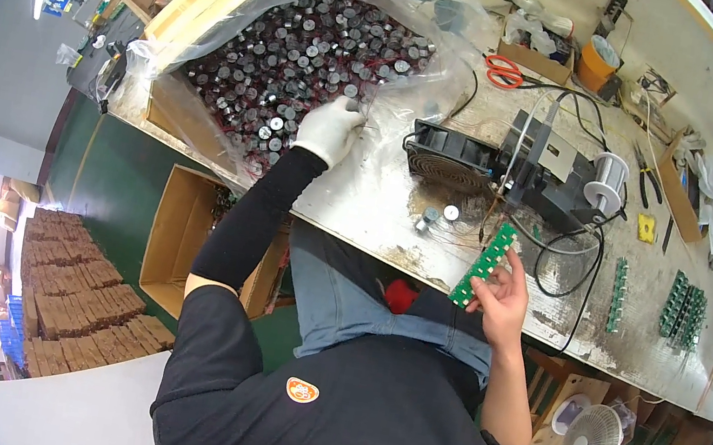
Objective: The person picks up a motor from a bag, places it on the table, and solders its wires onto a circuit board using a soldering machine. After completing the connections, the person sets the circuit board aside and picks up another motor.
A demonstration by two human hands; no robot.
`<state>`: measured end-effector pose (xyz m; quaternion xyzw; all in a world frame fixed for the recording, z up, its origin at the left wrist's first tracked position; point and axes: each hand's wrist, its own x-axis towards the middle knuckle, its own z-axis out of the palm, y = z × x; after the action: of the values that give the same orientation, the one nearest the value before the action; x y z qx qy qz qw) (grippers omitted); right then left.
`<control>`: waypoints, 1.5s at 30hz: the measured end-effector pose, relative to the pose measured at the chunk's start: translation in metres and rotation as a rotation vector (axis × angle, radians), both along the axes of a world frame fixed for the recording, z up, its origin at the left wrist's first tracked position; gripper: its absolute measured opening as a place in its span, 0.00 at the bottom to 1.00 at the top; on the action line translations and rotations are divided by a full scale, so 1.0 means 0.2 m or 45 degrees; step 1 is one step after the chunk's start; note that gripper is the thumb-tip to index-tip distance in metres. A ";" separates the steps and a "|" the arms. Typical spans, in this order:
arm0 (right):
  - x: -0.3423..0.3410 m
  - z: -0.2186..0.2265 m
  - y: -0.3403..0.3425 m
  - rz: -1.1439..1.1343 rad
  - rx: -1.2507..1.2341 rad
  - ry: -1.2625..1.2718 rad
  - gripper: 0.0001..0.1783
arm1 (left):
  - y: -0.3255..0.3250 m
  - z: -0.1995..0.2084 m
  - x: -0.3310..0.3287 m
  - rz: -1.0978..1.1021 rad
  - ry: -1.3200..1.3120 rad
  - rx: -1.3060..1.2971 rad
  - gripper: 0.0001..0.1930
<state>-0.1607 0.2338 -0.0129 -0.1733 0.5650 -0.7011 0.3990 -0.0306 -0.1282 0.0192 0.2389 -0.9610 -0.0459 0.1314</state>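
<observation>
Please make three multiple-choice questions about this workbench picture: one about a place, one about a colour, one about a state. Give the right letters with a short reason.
1. Where is the left hand?
A. At the edge of the plastic-lined box of small round parts
B. On the white floor fan
C. On the scissors

2. What colour is the circuit board strip in the right hand?
A. Red
B. Green
C. Yellow

3. How is the left hand covered?
A. Bare
B. In a white glove
C. Wrapped in tape

Answers:
1 A: the hand reaches the box's near edge, by the parts.
2 B: the strip between the fingers is green.
3 B: a white glove covers it, above a black sleeve.
</observation>
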 end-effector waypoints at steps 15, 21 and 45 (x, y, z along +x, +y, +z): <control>-0.03 0.00 0.00 0.084 0.060 0.048 0.48 | 0.69 -0.07 0.16 0.418 0.817 1.267 0.10; -0.02 -0.01 0.01 0.092 0.100 0.004 0.49 | 0.90 -0.09 0.08 0.224 0.753 0.756 0.08; -0.01 0.01 0.03 0.105 -0.019 -0.039 0.46 | 1.10 -0.09 -0.11 0.188 0.382 2.010 0.10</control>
<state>-0.1635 0.2399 -0.0103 -0.1886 0.5461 -0.6908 0.4348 -0.0525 0.0912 0.0010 0.3153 -0.5989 -0.7342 0.0542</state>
